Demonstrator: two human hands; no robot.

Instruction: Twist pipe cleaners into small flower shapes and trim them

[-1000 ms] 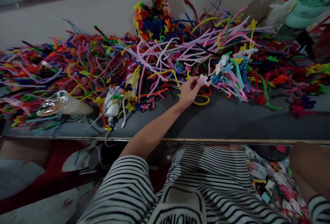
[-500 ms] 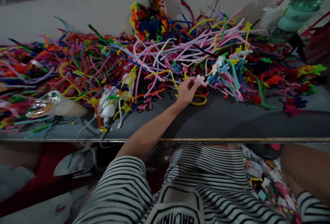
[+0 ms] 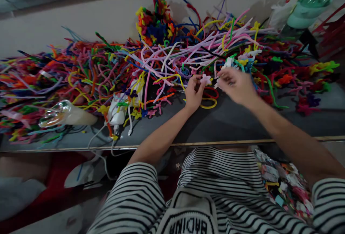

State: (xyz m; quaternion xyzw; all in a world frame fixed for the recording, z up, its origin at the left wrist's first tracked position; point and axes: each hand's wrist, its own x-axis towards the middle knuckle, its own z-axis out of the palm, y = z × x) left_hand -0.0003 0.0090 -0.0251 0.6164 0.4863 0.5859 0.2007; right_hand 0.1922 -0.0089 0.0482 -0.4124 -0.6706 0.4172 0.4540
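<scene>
My left hand (image 3: pixel 194 93) rests on the dark table (image 3: pixel 231 126) and pinches a small pale pink pipe-cleaner flower (image 3: pixel 206 79) between thumb and fingers. My right hand (image 3: pixel 235 85) is stretched out just right of it, over a bunch of pastel twisted pieces (image 3: pixel 244 61); it is blurred by motion and I cannot tell what its fingers hold. A yellow pipe-cleaner loop (image 3: pixel 208 104) and a red loop (image 3: pixel 212 92) lie on the table between the two hands.
A big heap of coloured pipe cleaners (image 3: pixel 113 65) runs along the wall. A clear plastic bag (image 3: pixel 64 114) and a white glue gun (image 3: pixel 117 110) with its cord lie at the left. Green containers (image 3: pixel 307 9) stand at the far right.
My right arm has come up from my lap and reached onto the table beside the pink flower. The left hand has stayed in place with the flower.
</scene>
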